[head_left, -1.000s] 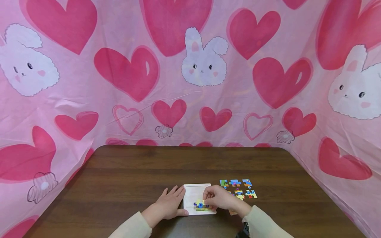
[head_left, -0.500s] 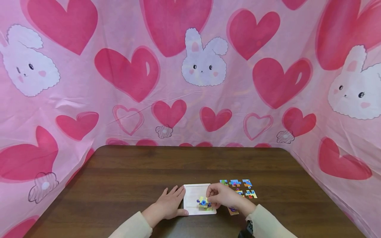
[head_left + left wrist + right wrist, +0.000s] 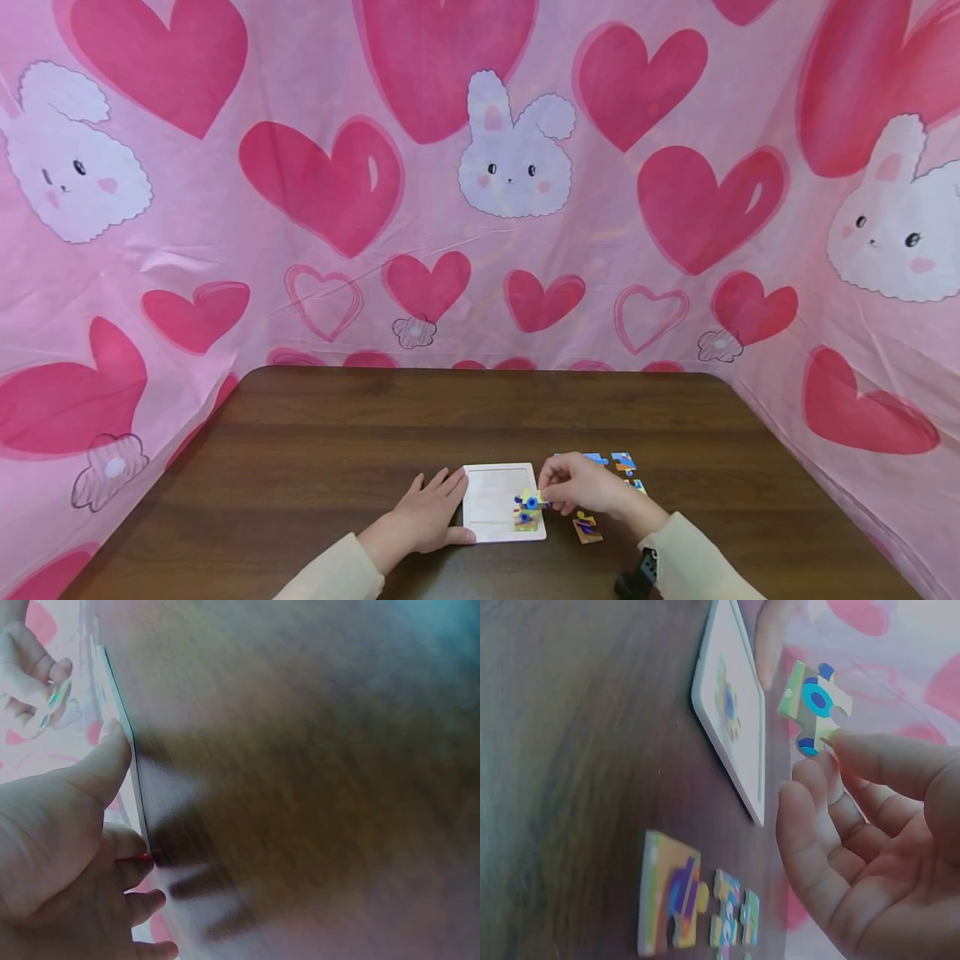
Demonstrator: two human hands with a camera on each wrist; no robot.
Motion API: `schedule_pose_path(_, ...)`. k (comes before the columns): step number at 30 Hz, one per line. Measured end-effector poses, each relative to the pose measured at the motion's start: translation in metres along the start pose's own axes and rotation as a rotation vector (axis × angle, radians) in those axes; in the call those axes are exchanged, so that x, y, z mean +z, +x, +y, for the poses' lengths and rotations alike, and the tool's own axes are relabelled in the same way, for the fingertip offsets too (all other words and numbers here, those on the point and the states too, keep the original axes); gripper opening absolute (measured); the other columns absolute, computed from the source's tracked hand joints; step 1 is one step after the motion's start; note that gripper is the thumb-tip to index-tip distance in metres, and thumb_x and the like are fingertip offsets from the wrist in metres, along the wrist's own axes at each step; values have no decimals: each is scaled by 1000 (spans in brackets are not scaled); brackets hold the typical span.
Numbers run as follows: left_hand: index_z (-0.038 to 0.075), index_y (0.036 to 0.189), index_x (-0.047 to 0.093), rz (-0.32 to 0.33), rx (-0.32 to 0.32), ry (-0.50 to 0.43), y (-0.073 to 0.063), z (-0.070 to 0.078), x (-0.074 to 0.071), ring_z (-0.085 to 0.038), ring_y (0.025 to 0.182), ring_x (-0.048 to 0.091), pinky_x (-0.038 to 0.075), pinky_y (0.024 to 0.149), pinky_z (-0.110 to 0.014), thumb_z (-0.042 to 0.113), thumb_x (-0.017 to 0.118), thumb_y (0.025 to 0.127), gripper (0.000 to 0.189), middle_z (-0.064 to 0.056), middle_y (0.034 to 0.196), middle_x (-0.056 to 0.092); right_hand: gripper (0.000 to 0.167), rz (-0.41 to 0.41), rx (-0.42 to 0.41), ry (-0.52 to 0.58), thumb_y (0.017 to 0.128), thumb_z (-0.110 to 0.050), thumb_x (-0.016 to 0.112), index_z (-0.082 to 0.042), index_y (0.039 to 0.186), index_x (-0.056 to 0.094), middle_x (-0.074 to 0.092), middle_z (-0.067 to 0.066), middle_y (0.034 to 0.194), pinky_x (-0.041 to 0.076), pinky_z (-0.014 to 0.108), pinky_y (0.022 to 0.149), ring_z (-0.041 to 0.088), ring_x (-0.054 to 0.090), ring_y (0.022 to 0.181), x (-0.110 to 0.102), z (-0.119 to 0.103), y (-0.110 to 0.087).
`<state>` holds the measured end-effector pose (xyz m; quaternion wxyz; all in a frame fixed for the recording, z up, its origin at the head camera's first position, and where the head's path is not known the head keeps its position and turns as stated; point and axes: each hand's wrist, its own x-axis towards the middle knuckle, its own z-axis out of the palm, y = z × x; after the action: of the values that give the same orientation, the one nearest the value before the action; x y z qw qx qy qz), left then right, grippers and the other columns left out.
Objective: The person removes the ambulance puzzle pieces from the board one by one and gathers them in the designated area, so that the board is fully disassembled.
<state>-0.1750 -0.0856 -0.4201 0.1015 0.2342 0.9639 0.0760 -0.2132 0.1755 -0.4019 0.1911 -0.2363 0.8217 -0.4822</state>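
Observation:
My right hand [image 3: 592, 483] pinches a yellow jigsaw puzzle piece [image 3: 817, 699] with a blue ring printed on it. In the head view, that piece overlaps the lower right part of a white puzzle tray [image 3: 491, 500]. The right wrist view has it tilted, held by one corner between thumb and finger. Another puzzle piece [image 3: 527, 525] lies inside the tray, at its near right corner. At the tray's left edge rests my left hand [image 3: 426, 512], fingers extended and thumb [image 3: 112, 761] along the near corner.
Right of the tray, a loose brown-and-yellow piece [image 3: 587, 527] lies on the dark wooden table [image 3: 360, 433]. Several more pieces [image 3: 622, 462] sit farther back, partly hidden by the right hand. A pink heart-print cloth [image 3: 450, 217] encloses the table.
My right hand has moved right and slightly away with the pinched piece, from over the tray's lower middle to its right side. The piece in the tray's corner now shows more. The left hand stays put.

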Motion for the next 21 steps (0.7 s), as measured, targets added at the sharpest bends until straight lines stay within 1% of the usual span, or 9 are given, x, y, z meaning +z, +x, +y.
schedule_pose_path(5,4,138,40,-4,2,-1,0,0,0,-29,132,29,23,101,-55,54,59,81,79,-8,144,35,8,18,10,-4,83,-7,65,0,80,61,56,5,67,48,30,51,16,52,60,-11,3,-6)
schedule_pose_path(6,4,138,40,-4,2,-1,0,0,0,-29,132,29,23,101,-55,54,59,81,79,-8,144,35,9,23,15,-8,84,-7,65,0,80,61,56,5,66,46,29,49,16,52,59,-13,4,-7)
schedule_pose_path(9,4,139,40,1,4,1,0,-1,1,-29,132,29,23,101,-55,55,59,81,79,-8,144,35,10,35,16,-5,84,-7,64,1,81,61,56,6,65,44,26,48,15,52,58,-20,8,-12)
schedule_pose_path(16,3,138,41,16,8,7,-1,-1,1,-30,131,30,24,100,-55,54,60,81,79,-9,144,35,10,45,-8,20,85,-5,63,4,83,59,54,6,67,44,27,48,14,50,56,-39,18,-23)
schedule_pose_path(19,3,138,41,22,8,14,-1,-2,2,-30,131,30,24,100,-55,54,59,81,79,-9,144,35,11,45,4,25,85,-5,62,5,83,58,54,5,67,43,26,48,14,49,56,-46,22,-28)
schedule_pose_path(21,3,138,40,24,9,15,-1,-2,3,-30,131,30,24,100,-55,55,59,81,79,-9,144,35,11,50,24,-2,85,-7,63,3,83,59,54,5,67,45,27,49,15,51,58,-52,26,-32)
